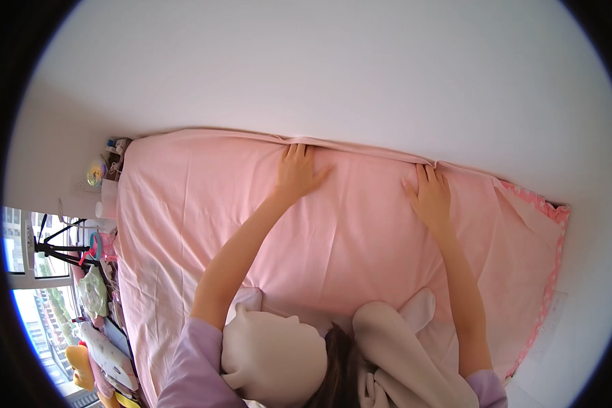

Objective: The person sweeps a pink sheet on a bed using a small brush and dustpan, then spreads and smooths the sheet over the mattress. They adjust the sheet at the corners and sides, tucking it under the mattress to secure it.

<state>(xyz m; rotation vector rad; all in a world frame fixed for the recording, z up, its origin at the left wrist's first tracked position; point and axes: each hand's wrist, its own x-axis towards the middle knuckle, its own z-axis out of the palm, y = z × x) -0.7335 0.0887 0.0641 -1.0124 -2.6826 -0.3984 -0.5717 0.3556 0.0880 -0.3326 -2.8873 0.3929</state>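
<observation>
A pink bed sheet (357, 229) is spread over a bed, with shallow creases and a folded, raised edge along the wall. My left hand (298, 171) lies on the sheet, its fingertips tucked at that folded edge and its thumb spread to the right. Farther right, my right hand (431, 196) touches the same edge, fingertips at the fold and thumb pointing left. Whether the fingertips pinch the cloth is hidden. At the right end, a patterned pink mattress cover (553, 270) shows beyond the sheet. My bent knees rest on the bed.
A white wall (336, 66) runs along the bed's far side. Left of the bed stand a black tripod (61, 250), a pale green plastic bag (93, 293), a yellow plush toy (80, 366) and other small items, near a window (35, 316).
</observation>
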